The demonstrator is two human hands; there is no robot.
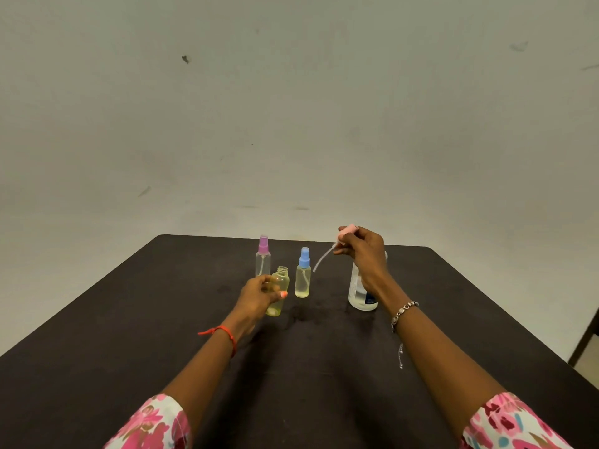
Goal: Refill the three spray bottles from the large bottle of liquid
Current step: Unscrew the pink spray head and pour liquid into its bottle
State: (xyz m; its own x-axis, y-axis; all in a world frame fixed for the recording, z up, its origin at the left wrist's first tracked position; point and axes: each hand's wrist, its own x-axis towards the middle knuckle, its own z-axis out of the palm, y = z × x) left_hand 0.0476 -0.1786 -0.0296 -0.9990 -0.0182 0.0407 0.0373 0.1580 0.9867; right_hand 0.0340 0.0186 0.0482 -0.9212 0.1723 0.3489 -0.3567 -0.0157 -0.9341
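Dim, even light, perhaps from overhead, casts soft shadows on the table (129,319) (its edges bow with lens distortion)

The uncapped yellowish bottle (279,286) stands with its pink spray head (346,230) lifted off, beside the upright purple-capped bottle (263,258), blue-capped bottle (303,277) and large bottle (360,304).

A plain indoor room: a dark matte table (129,319) stands against an off-white painted wall (291,108) marked with scuffs (185,59). At the right edge a strip of pale floor (590,367) and a dark upright frame (583,338) show. Small spray bottles (302,280) and a large bottle (358,296) on the table suit a home or a simple workroom; which one cannot be told.
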